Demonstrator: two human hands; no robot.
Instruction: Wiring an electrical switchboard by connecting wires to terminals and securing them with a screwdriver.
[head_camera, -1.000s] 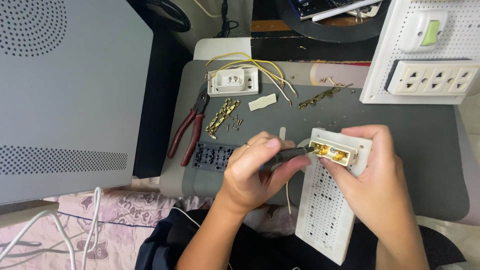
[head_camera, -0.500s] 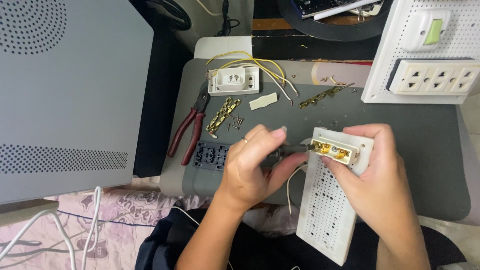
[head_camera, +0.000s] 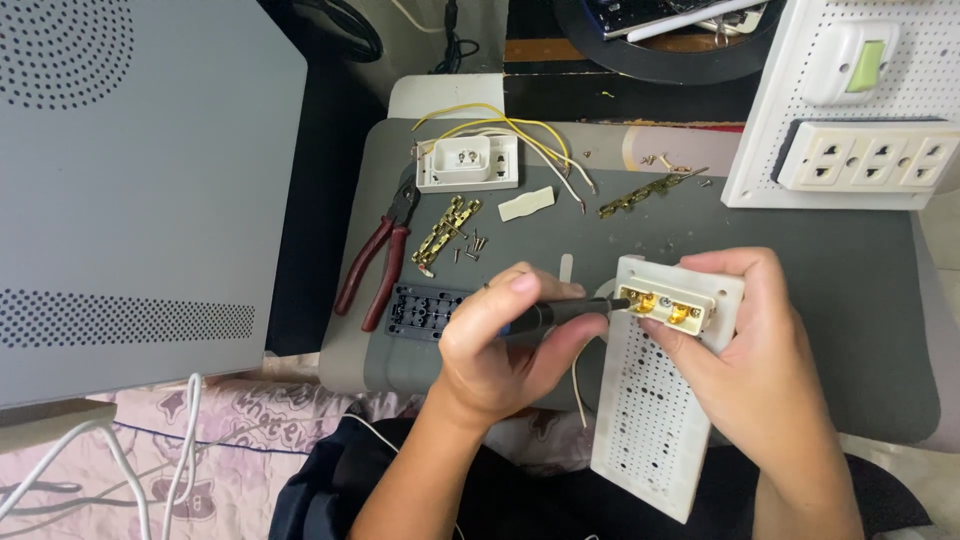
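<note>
Grey mat (head_camera: 850, 290) under both hands: left (head_camera: 500, 345) grips screwdriver (head_camera: 560, 313), right (head_camera: 755, 370) clasps socket module (head_camera: 672, 300).

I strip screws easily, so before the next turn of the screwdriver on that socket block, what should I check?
1. Screwdriver tip seated at the brass terminals: tip touches them; exact seating cannot tell.
2. Left hand grip on the handle: ok, fingers wrapped around it.
3. Right hand steadies the white socket block: ok.
4. Fingertips clear of the tip: ok.
5. Loose screws on the grey mat out of the way: ok.
</note>
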